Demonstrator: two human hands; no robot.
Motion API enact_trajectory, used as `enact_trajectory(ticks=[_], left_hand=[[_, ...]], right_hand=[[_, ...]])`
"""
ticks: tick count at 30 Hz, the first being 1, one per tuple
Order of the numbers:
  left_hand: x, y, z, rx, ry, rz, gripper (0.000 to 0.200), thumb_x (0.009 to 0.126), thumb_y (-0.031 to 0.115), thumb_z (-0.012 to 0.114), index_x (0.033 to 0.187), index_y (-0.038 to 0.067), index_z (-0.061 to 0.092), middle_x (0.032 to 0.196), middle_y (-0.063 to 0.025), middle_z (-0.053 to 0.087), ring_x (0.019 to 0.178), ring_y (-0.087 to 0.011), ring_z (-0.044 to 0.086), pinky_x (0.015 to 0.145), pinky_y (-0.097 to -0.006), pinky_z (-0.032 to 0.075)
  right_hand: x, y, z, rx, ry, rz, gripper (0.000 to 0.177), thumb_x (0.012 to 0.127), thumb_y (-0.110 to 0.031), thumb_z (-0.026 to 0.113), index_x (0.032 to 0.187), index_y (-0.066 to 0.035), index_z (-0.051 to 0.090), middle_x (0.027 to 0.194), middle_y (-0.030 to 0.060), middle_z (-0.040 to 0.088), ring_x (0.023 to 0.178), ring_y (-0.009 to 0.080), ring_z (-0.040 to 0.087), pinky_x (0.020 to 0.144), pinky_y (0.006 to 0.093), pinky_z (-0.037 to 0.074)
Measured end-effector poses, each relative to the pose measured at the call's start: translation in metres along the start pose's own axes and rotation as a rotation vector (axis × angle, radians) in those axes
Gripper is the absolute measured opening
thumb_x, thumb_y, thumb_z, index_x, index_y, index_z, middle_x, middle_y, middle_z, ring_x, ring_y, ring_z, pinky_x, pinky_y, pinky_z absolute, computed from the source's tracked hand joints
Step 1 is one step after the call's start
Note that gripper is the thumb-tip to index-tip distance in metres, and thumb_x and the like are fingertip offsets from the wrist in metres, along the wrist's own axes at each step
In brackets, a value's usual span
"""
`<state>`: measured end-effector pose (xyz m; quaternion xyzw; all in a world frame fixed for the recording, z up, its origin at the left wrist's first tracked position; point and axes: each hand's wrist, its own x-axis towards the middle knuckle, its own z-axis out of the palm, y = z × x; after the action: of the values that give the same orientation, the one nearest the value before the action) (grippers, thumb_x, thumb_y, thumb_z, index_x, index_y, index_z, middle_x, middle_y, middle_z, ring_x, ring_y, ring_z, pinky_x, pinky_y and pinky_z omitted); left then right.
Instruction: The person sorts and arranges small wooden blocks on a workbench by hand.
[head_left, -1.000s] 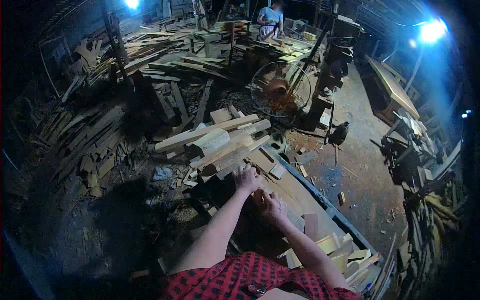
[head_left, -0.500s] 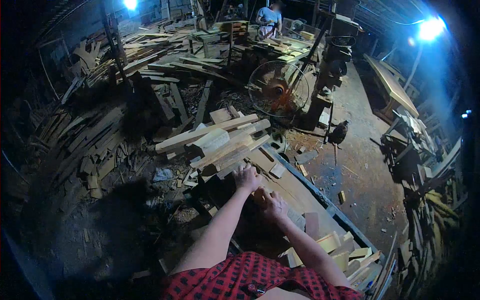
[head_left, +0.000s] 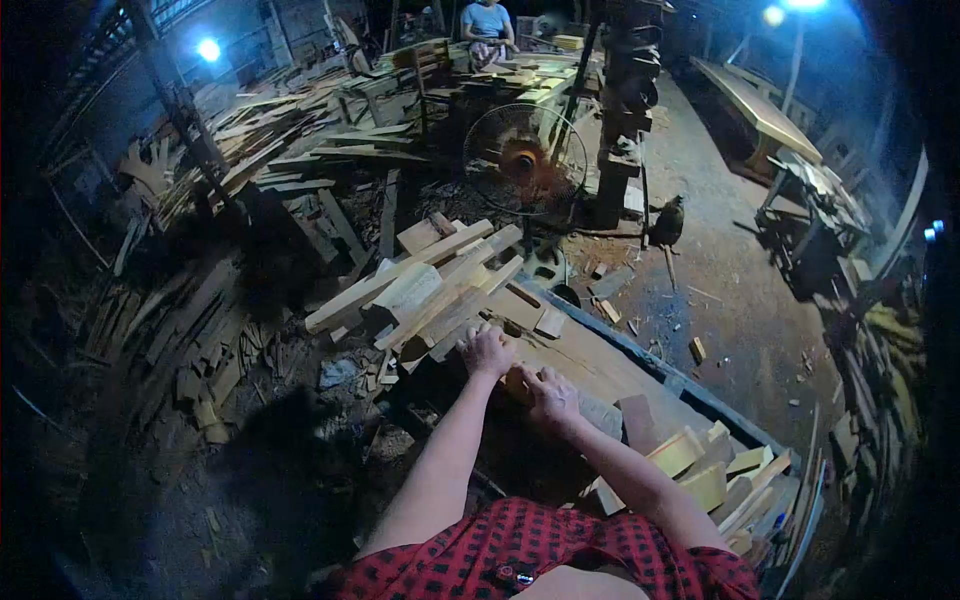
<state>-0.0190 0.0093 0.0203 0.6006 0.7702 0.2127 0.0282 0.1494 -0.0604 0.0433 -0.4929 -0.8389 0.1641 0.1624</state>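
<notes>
Both of my hands are at the near edge of a wooden workbench (head_left: 600,364). My left hand (head_left: 487,351) has its fingers curled down on a small wooden piece, beside the stacked boards (head_left: 440,283). Just to the right, my right hand (head_left: 551,397) is closed on the same piece (head_left: 518,384), of which only a bit shows between the hands. A grey block (head_left: 598,414) and a brown block (head_left: 638,422) lie right of my right hand.
Cut wood pieces (head_left: 705,470) are heaped at the bench's near right end. Beyond the bench stand a round fan (head_left: 525,160) and a post (head_left: 622,120). A dark bird (head_left: 668,220) is on the floor. Another person (head_left: 487,28) is at a far table.
The view has shifted and tilted, so the surroundings appear displaced. Both hands remain at the same spot on the bench, with almost the same grip.
</notes>
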Motion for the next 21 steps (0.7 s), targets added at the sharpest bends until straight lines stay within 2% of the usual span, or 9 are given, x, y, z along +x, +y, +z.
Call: enact_trajectory(ticks=[5,9,11,13,16,21], left_hand=[[0.012,-0.020,0.032,-0.080,-0.017,0.027,0.019,0.076,0.034,0.060,0.080,0.016,0.064,0.103,-0.0032,0.060,0.107,-0.0282,0.051,0.091,-0.0541,0.035],[0.002,-0.001,0.004,-0.039,0.039,0.009,0.014,0.075,0.029,0.060,0.075,0.016,0.062,0.098,-0.0051,0.062,0.104,-0.0309,0.052,0.090,-0.0561,0.036],[0.002,-0.001,0.000,-0.025,-0.028,0.004,0.016,0.075,0.032,0.061,0.080,0.017,0.063,0.101,-0.0029,0.059,0.106,-0.0280,0.051,0.091,-0.0547,0.034],[0.003,-0.003,0.004,-0.020,-0.014,0.010,0.015,0.075,0.031,0.061,0.080,0.017,0.063,0.102,-0.0029,0.059,0.106,-0.0281,0.051,0.091,-0.0549,0.035],[0.002,-0.001,0.004,-0.008,0.004,0.005,0.015,0.075,0.031,0.061,0.081,0.017,0.063,0.102,-0.0030,0.060,0.106,-0.0283,0.051,0.090,-0.0554,0.035],[0.003,0.000,0.002,0.000,-0.038,-0.018,0.016,0.076,0.031,0.059,0.082,0.016,0.064,0.103,-0.0034,0.060,0.106,-0.0285,0.051,0.090,-0.0567,0.036]], right_hand=[[-0.002,0.004,0.006,0.042,0.058,-0.019,0.069,0.067,-0.011,0.062,0.133,-0.028,0.048,0.101,0.0145,0.054,0.091,0.0363,0.057,0.077,0.0454,0.048],[-0.001,0.005,0.009,0.079,0.033,-0.007,0.069,0.067,-0.012,0.063,0.133,-0.027,0.047,0.103,0.0157,0.052,0.096,0.0367,0.054,0.080,0.0455,0.047],[0.000,0.005,0.007,0.090,0.010,0.016,0.069,0.067,-0.012,0.063,0.133,-0.026,0.047,0.103,0.0163,0.052,0.098,0.0368,0.053,0.080,0.0455,0.047],[0.000,0.007,0.006,0.086,-0.048,0.014,0.067,0.069,-0.013,0.063,0.132,-0.026,0.047,0.104,0.0171,0.051,0.101,0.0369,0.051,0.081,0.0457,0.046],[0.001,0.009,0.009,0.066,0.011,-0.036,0.064,0.073,-0.019,0.065,0.132,-0.028,0.044,0.105,0.0179,0.055,0.096,0.0395,0.057,0.076,0.0481,0.050],[0.002,0.008,0.010,0.069,-0.012,0.009,0.068,0.071,-0.016,0.065,0.135,-0.027,0.044,0.105,0.0167,0.052,0.099,0.0371,0.053,0.080,0.0456,0.047]])
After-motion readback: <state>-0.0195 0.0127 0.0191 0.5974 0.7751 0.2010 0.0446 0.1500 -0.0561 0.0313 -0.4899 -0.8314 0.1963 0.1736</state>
